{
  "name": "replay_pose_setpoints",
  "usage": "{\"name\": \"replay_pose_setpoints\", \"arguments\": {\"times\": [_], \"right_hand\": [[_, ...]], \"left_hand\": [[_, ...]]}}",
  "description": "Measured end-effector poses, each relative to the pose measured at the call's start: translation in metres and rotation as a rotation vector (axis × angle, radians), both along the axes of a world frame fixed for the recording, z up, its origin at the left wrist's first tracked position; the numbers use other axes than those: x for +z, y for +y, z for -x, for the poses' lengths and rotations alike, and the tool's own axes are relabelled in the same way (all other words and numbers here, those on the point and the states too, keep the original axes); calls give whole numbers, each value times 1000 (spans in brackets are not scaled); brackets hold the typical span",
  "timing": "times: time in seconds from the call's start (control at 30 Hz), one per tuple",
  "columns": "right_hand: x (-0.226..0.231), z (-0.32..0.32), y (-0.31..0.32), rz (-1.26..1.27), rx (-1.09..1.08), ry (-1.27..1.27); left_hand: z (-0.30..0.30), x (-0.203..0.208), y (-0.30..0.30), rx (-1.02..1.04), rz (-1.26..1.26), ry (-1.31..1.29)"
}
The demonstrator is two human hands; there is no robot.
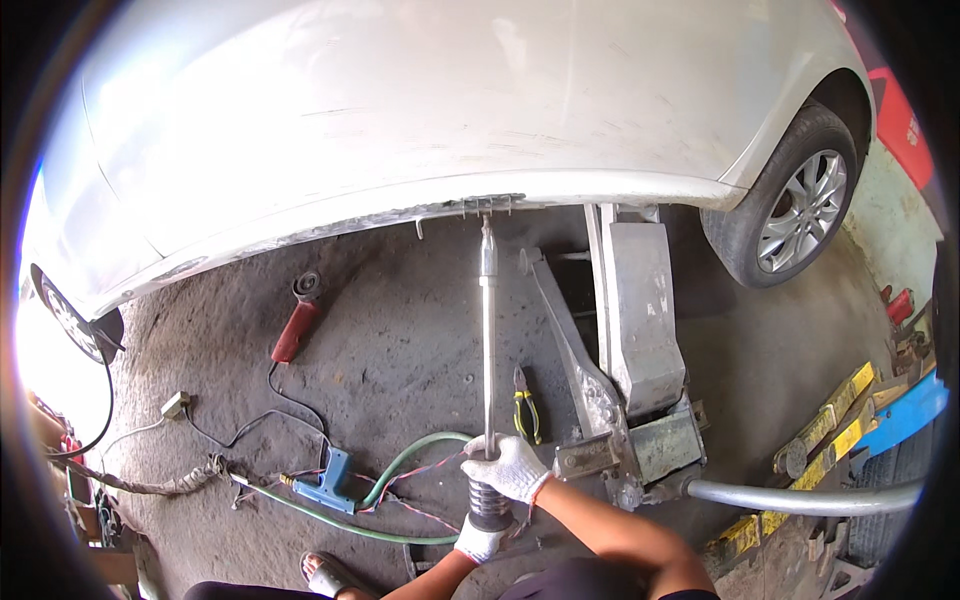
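Observation:
A long steel slide hammer (489, 350) runs from near my body up to the bare, scraped sill (440, 211) of a white car (400, 110). Its far tip meets a row of small metal tabs (487, 205) on the sill's lower edge. My right hand (508, 468), in a white knit glove, is closed round the rod just above a dark ridged part (489, 504). Below that part, my left hand (481, 541), also gloved, is closed on the tool's near end; its fingers are partly hidden. Yellow-and-black pliers (526, 407) lie on the floor beside the rod.
A metal floor jack (640, 310) with a long pipe (800, 497) stands right. Left on the floor are a red angle grinder (296, 332), a blue gun-shaped tool (329, 482), a green hose (400, 468) and cables. Yellow metal bars (835, 430) lie far right, below the wheel (790, 205).

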State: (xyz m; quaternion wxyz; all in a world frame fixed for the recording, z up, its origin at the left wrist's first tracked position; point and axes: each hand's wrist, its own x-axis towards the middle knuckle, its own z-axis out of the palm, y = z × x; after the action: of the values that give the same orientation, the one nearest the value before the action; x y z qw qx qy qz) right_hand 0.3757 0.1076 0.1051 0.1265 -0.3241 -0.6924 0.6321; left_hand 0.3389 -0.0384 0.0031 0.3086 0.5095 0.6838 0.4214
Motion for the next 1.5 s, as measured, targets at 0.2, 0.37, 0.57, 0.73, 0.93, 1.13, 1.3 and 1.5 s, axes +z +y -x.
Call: {"name": "replay_pose_setpoints", "arguments": {"times": [0.2, 0.37, 0.57, 0.73, 0.93, 1.13, 1.3, 1.5], "right_hand": [[24, 6, 14, -222, -60, -115], [100, 61, 86, 308, -109, 65], [20, 17, 24, -223, 14, -53], [21, 4, -5, -189, -26, -137], [14, 5, 3, -169, -82, -121], [94, 64, 83, 112, -57, 23], [66, 51, 58, -25, -10, 48], [25, 10, -2, -212, -48, -107]], "left_hand": [[-5, -17, -6, -64, -124, 145], [-13, -39, -17, -49, -62, -16], [0, -16, -12, -118, 109, 161], [0, -1, 0, -6, 74, 20], [-5, -7, -1, -51, 108, 41], [-11, -64, -20, -182, -112, 538], [1, -51, -23, -171, -89, 555], [-3, -35, -7, 0, -11, 193]]}}
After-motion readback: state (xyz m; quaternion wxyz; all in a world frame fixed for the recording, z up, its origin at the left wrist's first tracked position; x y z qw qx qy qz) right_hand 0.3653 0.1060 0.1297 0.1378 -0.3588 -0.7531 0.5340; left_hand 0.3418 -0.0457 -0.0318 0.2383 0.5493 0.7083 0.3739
